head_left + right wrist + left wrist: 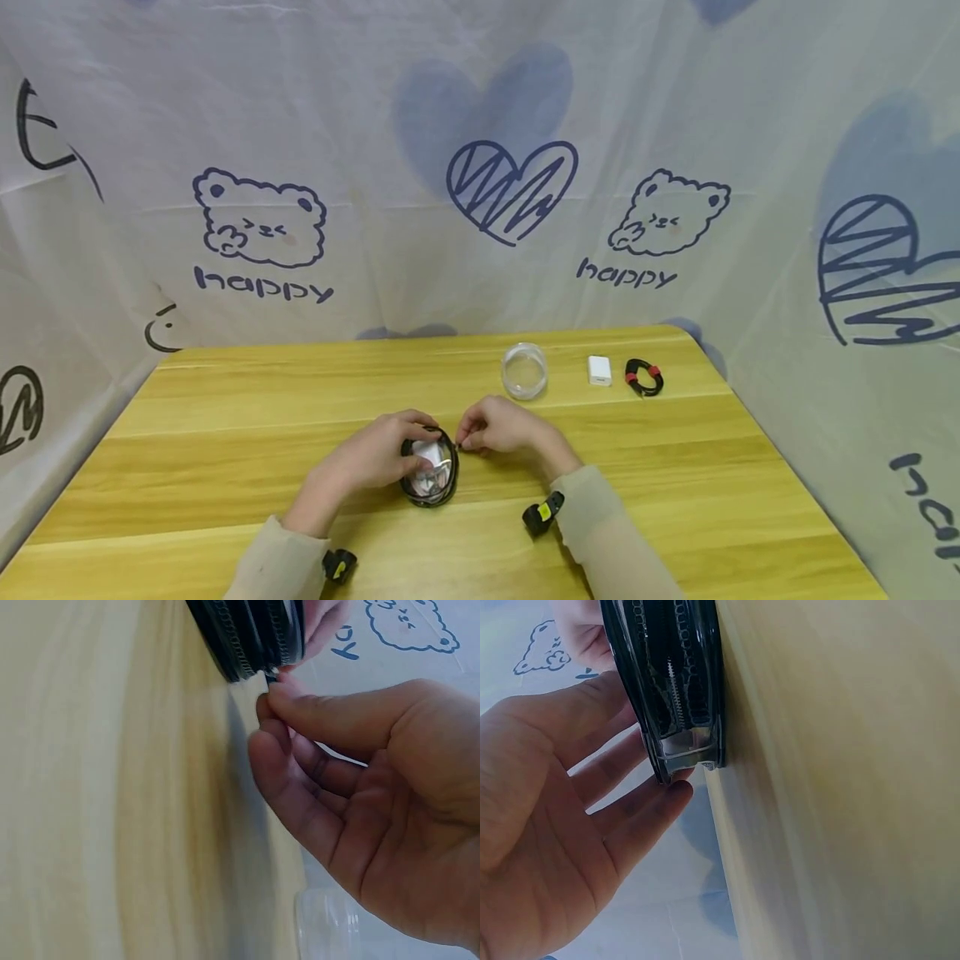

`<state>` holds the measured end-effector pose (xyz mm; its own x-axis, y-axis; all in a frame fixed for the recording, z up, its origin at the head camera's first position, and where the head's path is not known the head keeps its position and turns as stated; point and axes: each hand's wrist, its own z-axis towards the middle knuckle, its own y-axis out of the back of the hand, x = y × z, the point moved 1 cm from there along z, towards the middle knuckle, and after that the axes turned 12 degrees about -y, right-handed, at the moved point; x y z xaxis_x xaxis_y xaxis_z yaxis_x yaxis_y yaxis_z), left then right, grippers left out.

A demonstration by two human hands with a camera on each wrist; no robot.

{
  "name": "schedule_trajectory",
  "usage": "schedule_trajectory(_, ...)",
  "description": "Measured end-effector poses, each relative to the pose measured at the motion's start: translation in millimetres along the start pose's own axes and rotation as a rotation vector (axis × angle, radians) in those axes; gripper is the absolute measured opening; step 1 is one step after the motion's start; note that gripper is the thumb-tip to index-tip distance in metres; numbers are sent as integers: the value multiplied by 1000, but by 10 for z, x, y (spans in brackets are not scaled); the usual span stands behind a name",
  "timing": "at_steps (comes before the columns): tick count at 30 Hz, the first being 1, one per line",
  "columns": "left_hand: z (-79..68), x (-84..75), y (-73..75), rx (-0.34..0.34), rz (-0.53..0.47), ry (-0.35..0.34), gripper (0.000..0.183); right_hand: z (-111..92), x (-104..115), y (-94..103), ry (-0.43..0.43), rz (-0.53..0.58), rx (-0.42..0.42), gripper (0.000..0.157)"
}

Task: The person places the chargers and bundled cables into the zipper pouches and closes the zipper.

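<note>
A small round zip case (441,487) with black edging and clear faces stands near the middle of the table. Something white shows through its clear side. My left hand (375,450) grips the case from the left, thumb on the near face and fingers at the far rim. In the left wrist view, the zip teeth (676,694) run along the case's edge. To the right of the case, my right hand (506,427) pinches the short dark zip pull (271,677) between thumb and forefinger. The pull is mostly covered by those fingertips.
Behind my right hand sits a clear round container (525,371). Farther right lie a white charger block (599,370) and a coiled black cable (645,378) with red bands. A printed cloth (375,150) hangs behind the wooden table (225,417) and along both sides.
</note>
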<state>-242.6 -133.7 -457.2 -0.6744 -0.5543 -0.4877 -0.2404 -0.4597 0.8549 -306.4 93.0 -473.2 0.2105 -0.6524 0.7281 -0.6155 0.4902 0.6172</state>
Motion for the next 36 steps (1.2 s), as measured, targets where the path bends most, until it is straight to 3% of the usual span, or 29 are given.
schedule_trajectory(8,8,12,-5,1,-3,20,37,-7,-42,17,-16,32,57,9)
schedule_trajectory(17,-13,23,9,-9,-3,-27,36,24,-42,-14,-9,15,-5,8)
schedule_trajectory(24,-25,40,24,-29,13,-24,37,49,-2,-25,24,4,-67,8)
schedule_trajectory(30,-22,62,4,-6,25,-88,38,48,18,-43,19,31,-82,8)
schedule_trajectory(36,-18,51,-6,-10,30,-89,36,44,21,-40,21,23,-78,8)
